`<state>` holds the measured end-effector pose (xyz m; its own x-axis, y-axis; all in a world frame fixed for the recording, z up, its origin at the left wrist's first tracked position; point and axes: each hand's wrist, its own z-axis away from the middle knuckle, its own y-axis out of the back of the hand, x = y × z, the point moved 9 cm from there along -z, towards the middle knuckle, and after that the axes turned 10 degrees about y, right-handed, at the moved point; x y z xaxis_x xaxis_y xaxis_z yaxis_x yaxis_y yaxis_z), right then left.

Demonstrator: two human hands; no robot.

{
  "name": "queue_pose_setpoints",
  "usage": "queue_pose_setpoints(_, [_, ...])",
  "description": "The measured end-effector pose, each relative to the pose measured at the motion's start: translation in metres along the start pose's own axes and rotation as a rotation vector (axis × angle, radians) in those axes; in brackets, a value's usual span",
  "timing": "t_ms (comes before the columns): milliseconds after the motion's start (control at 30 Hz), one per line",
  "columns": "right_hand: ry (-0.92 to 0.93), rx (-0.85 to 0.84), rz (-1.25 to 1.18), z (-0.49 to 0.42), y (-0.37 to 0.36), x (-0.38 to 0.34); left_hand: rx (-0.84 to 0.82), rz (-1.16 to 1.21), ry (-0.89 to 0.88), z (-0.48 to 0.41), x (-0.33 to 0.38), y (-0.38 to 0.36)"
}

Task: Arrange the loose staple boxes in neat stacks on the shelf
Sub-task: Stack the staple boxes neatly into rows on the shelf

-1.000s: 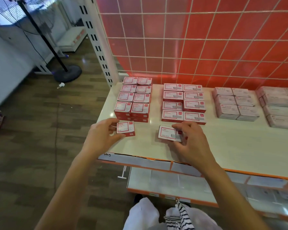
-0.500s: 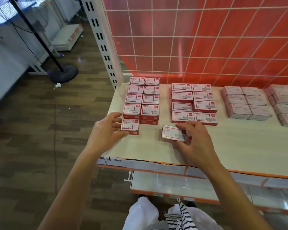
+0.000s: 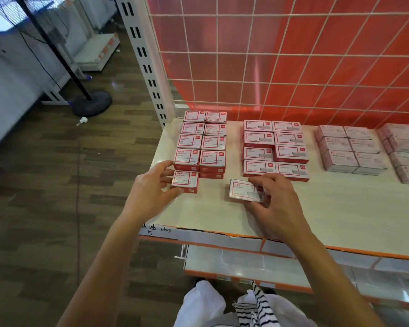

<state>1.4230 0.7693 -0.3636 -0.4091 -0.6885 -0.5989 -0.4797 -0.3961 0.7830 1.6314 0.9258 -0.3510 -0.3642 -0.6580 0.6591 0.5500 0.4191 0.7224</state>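
A person stands at the shelf (image 3: 328,215), both bare arms reaching in over its orange front lip (image 3: 222,233). The left hand (image 3: 149,190) comes in at the shelf's left front corner and pinches a small red-and-white loose box (image 3: 184,181) by its left end, thumb on the near edge and fingers on the far one. The box sits on the shelf, right up against the front of the left block of boxes (image 3: 203,142). That block runs two wide from there to the back of the shelf.

The right hand (image 3: 276,204), fingers curled and wrist bent down, grips the right end of a flatter loose box (image 3: 243,190). This box lies slightly askew on the shelf, just in front of the middle block of boxes (image 3: 274,147) and not touching it. A bare strip of shelf separates the two blocks and the two loose boxes.

The widest open room is the right front of the shelf, in front of the pale wrapped packs (image 3: 350,147). A wire grid panel (image 3: 293,55) on red closes the back of the shelf, and a slotted white post (image 3: 147,60) marks its back left corner. Past the shelf's left edge lies wood-pattern floor (image 3: 57,185). A lower shelf (image 3: 246,263) juts out beneath.
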Motion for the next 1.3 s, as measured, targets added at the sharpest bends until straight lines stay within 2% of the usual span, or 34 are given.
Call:
queue_pose_setpoints(200, [0.019,0.013,-0.015,-0.004,0.009,0.002,0.153,-0.164,0.020,0.007,0.011,0.011])
queue_pose_setpoints(333, [0.024,0.043,-0.044,-0.006,0.021,0.000,0.272,-0.251,-0.194,0.024,0.060,0.007])
queue_pose_setpoints(467, [0.027,0.054,-0.053,-0.010,0.029,0.000,0.162,-0.248,-0.375,0.035,0.105,-0.026])
queue_pose_setpoints(633, [0.071,0.127,-0.100,-0.009,0.043,-0.003,-0.013,-0.260,-0.434,0.036,0.130,-0.068])
queue_pose_setpoints(800, [0.038,0.181,-0.129,-0.007,0.055,0.002,0.005,-0.285,-0.484,0.030,0.148,-0.083])
queue_pose_setpoints(1300, [-0.136,0.198,-0.062,-0.001,0.068,0.049,0.054,-0.527,-0.308,-0.026,0.160,-0.099])
